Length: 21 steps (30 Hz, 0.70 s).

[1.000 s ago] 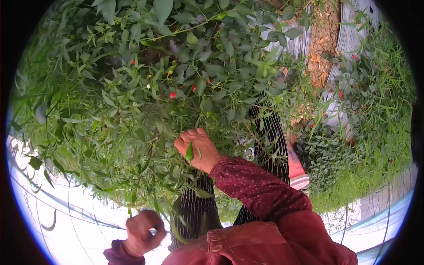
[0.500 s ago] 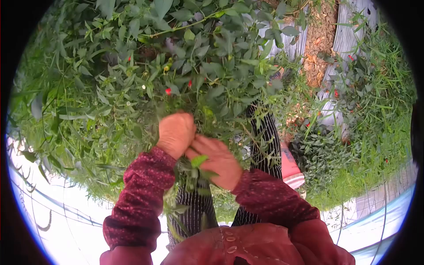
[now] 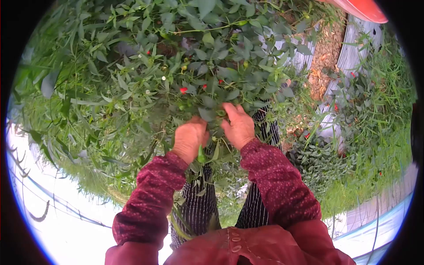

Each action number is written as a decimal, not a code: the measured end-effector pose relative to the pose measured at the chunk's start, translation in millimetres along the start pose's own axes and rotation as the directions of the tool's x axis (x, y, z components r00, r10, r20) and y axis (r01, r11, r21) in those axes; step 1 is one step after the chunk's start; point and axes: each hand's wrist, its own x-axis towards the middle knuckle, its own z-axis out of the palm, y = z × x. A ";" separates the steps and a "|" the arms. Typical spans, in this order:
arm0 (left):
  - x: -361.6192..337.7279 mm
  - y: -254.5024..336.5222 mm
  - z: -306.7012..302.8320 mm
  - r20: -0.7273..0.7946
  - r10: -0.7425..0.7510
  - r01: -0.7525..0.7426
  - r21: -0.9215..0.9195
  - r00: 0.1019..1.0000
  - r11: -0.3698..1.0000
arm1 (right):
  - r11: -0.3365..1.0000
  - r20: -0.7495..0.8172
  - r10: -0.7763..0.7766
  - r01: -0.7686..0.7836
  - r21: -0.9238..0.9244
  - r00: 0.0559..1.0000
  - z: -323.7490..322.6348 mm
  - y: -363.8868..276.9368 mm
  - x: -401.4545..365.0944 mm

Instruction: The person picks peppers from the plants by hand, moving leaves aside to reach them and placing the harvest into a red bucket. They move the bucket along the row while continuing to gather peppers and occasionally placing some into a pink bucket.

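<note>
My left hand (image 3: 191, 137) is closed among the stems of a leafy pepper plant (image 3: 176, 57). Its fingertips are hidden, and I cannot make out what they hold. Just below it hangs a pointed green pepper (image 3: 201, 154). To its right, my right hand (image 3: 239, 126) reaches into the foliage with thumb and forefinger apart, near a dark leaf (image 3: 206, 114) between the two hands. Slightly farther off, a red pepper (image 3: 183, 90) and a second red pepper (image 3: 220, 81) show among the leaves.
Grey plastic sheeting (image 3: 357, 37) runs along a strip of dry litter (image 3: 325, 57) at the right. Another pepper plant with red fruit (image 3: 327, 152) grows there beside grass (image 3: 349, 190). A smooth red object (image 3: 364, 9) cuts into the upper right edge. Striped trouser legs (image 3: 198, 207) stand below the hands.
My hands, close together before, have separated; the right moved up and right into the leaves. The red container beside the leg no longer shows, and a red object appears at upper right.
</note>
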 end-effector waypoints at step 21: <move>-8.1 4.5 45.5 -0.050 0.182 -0.177 0.087 0.982 0.980 | 0.978 0.402 -0.149 0.076 0.192 0.903 -39.5 -18.7 -81.7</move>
